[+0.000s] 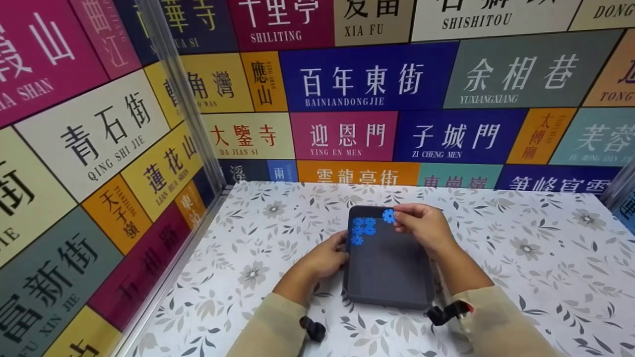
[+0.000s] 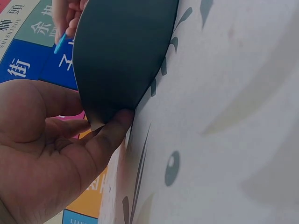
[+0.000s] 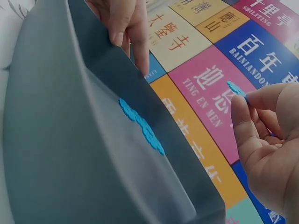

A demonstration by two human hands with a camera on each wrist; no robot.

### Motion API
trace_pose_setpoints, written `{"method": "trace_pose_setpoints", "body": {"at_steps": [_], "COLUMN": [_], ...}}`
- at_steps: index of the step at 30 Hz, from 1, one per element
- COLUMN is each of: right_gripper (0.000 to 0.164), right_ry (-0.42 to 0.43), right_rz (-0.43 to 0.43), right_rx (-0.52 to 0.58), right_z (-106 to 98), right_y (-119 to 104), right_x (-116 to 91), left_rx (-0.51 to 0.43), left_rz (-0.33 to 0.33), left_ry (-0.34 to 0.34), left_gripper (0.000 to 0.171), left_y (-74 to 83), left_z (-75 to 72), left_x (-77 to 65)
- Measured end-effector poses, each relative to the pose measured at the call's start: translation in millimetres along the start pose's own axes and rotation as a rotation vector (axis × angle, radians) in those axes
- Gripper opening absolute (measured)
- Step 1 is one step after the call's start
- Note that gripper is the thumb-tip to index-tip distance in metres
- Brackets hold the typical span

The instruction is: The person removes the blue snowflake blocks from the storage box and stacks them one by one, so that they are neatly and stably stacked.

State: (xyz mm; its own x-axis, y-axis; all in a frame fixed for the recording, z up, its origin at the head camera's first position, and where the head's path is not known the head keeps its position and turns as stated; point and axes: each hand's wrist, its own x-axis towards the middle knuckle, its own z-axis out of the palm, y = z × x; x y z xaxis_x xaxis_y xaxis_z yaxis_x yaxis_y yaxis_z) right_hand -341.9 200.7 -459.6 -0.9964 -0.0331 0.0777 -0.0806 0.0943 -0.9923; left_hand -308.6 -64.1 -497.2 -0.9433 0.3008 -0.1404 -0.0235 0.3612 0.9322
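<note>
A dark grey rectangular box [image 1: 392, 270], open at the top, lies on the table. My left hand [image 1: 325, 255] grips its left wall; in the left wrist view the thumb [image 2: 119, 123] and fingers pinch the edge. Several blue snowflake discs [image 1: 364, 225] lie close together on the box floor in the far left corner. My right hand [image 1: 424, 228] pinches another blue snowflake disc [image 1: 389, 216] between thumb and fingers near the far right corner. In the right wrist view this disc [image 3: 236, 87] is held up beyond the box wall, apart from the other discs.
The table is covered by a white cloth [image 1: 253, 272] with grey leaves and flowers. Walls with colourful lettered panels [image 1: 367, 82] stand behind the table and at its left. Black straps [image 1: 446, 313] are at both wrists, over beige sleeves [image 1: 501, 317].
</note>
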Motion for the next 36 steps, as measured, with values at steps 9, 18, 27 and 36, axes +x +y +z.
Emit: {"method": "trace_pose_setpoints", "body": {"at_steps": [9,18,27,36], "right_gripper": [0.05,0.048,0.04,0.032], "right_ry": [0.029,0.067,0.085,0.081], "right_rz": [0.063,0.146,0.219,0.246], "right_rx": [0.001,-0.04,-0.068,-0.071], "right_z": [-50.1,-104.8,-125.1,-132.7], "right_y": [13.3,38.8,58.7,69.4], "right_x": [-0.9,1.1,3.8,4.3], "left_rx": [0.022,0.021,0.02,0.002], "left_rz": [-0.015,-0.012,-0.013,0.001], "left_ry": [0.015,0.005,0.008,0.012], "left_gripper": [0.072,0.072,0.071,0.071], "left_y": [1.9,2.2,2.4,-0.2], "left_z": [0.2,-0.9,-0.4,1.4], "left_x": [0.1,-0.5,0.4,1.7]}}
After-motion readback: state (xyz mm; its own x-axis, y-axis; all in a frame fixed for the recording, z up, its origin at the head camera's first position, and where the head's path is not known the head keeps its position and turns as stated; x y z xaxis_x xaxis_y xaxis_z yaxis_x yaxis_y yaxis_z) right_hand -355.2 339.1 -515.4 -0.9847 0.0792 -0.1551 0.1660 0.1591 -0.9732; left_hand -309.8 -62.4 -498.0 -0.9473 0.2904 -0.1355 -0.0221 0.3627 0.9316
